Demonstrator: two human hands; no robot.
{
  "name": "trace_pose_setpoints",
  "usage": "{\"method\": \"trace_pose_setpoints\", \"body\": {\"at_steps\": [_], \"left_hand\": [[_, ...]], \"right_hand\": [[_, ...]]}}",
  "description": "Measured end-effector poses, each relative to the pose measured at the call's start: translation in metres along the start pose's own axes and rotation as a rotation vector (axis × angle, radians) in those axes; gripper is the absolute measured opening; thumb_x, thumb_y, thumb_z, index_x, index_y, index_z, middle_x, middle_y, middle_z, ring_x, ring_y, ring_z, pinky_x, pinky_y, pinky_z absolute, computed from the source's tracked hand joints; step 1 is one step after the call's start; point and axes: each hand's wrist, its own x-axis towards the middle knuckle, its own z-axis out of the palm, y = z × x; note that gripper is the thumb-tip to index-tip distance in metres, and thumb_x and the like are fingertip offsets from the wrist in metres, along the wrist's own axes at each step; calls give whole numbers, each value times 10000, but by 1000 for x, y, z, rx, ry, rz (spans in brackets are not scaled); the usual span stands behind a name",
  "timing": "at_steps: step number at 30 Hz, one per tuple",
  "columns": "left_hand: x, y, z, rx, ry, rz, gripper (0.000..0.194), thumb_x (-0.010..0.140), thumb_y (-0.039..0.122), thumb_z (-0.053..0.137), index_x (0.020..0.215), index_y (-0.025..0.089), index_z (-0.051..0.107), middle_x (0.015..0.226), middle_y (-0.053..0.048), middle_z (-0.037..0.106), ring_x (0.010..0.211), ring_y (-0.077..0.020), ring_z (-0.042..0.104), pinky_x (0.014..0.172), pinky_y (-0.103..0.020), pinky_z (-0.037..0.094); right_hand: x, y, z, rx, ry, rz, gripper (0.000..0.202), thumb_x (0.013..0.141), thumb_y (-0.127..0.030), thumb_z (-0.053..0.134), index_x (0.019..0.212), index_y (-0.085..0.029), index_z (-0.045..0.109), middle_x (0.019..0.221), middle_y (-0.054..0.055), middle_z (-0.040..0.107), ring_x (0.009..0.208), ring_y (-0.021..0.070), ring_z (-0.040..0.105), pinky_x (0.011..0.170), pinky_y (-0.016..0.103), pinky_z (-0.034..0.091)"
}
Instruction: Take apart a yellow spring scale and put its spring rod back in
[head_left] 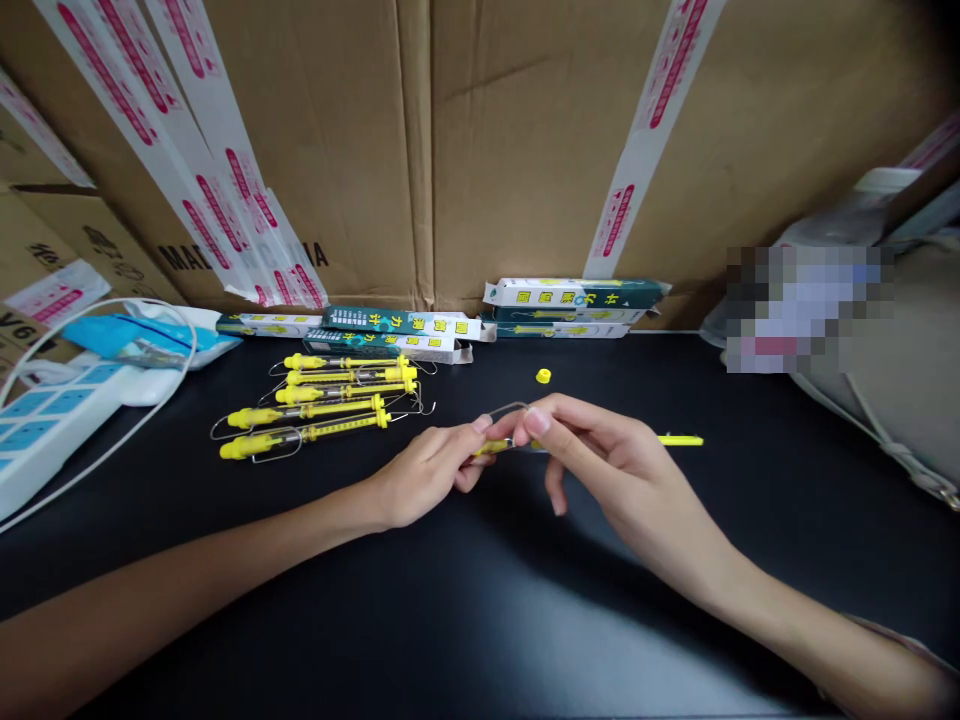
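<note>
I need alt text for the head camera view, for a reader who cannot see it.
Two bare hands, left hand and right hand, hold one yellow spring scale together over a black table. Five more yellow scales lie in a row to the left, with small printed boxes behind them along a wall of cardboard cartons.

A makeshift packing or stockroom bench: a black tabletop point(480, 620) pushed against a wall of large cardboard cartons point(420, 150) sealed with red-printed white tape point(225, 170). Small retail boxes point(405, 330) lie stacked along the cartons' foot, beside a row of identical yellow spring scales point(322, 405) laid out loose. A white power strip point(45, 420) with its cable sits at the left edge.
</note>
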Motion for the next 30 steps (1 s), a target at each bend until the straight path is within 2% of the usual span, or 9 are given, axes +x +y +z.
{"method": "trace_pose_setpoints", "body": {"at_steps": [2, 4, 10, 14, 17, 21, 26, 28, 30], "left_hand": [[0, 1, 0, -47, -16, -16, 528, 1018, 523, 194, 622, 203, 335, 553, 54, 295, 550, -120, 261, 581, -293, 252], [0, 2, 0, -86, -26, -51, 546, 1012, 551, 185, 618, 203, 335, 535, 58, 285, 529, -114, 236, 553, -295, 228], [1, 3, 0, -109, -28, -117, 565, 1007, 558, 213, 574, 204, 297, 529, 64, 253, 493, -92, 212, 502, -286, 192], [2, 2, 1, -142, -25, -132, 558, 1000, 570, 233, 578, 208, 279, 544, 66, 255, 483, -83, 216, 483, -273, 193], [2, 1, 2, -164, -24, -126, 554, 989, 590, 246, 588, 210, 279, 557, 64, 264, 490, -84, 223, 488, -269, 206], [3, 1, 3, -143, -19, -106, 543, 979, 591, 276, 601, 202, 320, 577, 54, 307, 528, -95, 253, 527, -270, 246], [2, -2, 3, -22, 9, -57, 477, 978, 554, 346, 711, 177, 465, 637, 40, 401, 589, -107, 326, 563, -263, 268], [1, -4, 3, 35, 27, -49, 490, 980, 555, 348, 692, 176, 461, 623, 40, 404, 603, -111, 353, 584, -264, 284], [0, -5, 4, 57, 45, -63, 514, 981, 566, 333, 667, 176, 452, 601, 40, 402, 597, -112, 366, 600, -267, 301]], "right_hand": [[3, -1, -8, -127, 52, -21, 321, 901, -443, 608, 759, -171, 700, 985, 64, 587, 670, 100, 521, 490, 188, 471], [7, 1, -15, -181, 57, 33, 355, 874, -481, 636, 731, -167, 720, 948, 50, 559, 621, 75, 478, 473, 186, 421], [18, 11, -27, 84, -59, 416, 434, 824, -574, 668, 818, -141, 698, 757, -4, 526, 471, 14, 304, 402, 191, 191], [22, 12, -29, 307, -145, 534, 379, 790, -487, 745, 829, -116, 682, 714, -20, 509, 466, 1, 225, 385, 153, 164], [24, 12, -29, 384, -150, 569, 358, 785, -461, 759, 800, -113, 675, 682, -19, 523, 464, 5, 241, 359, 123, 172], [21, 7, -23, 321, -135, 426, 353, 816, -477, 723, 790, -126, 691, 748, 30, 614, 511, 27, 407, 385, 107, 323], [5, 3, -10, -5, -76, 119, 365, 835, -512, 679, 755, -156, 682, 875, 72, 652, 647, 135, 597, 378, 187, 476], [-1, 7, -8, -214, 16, 6, 318, 903, -472, 608, 824, -170, 674, 885, 69, 666, 561, 110, 567, 356, 199, 466], [-5, 12, -8, -549, 184, -229, 172, 918, -356, 623, 902, -186, 645, 952, 78, 671, 652, 131, 613, 430, 209, 496]]}}
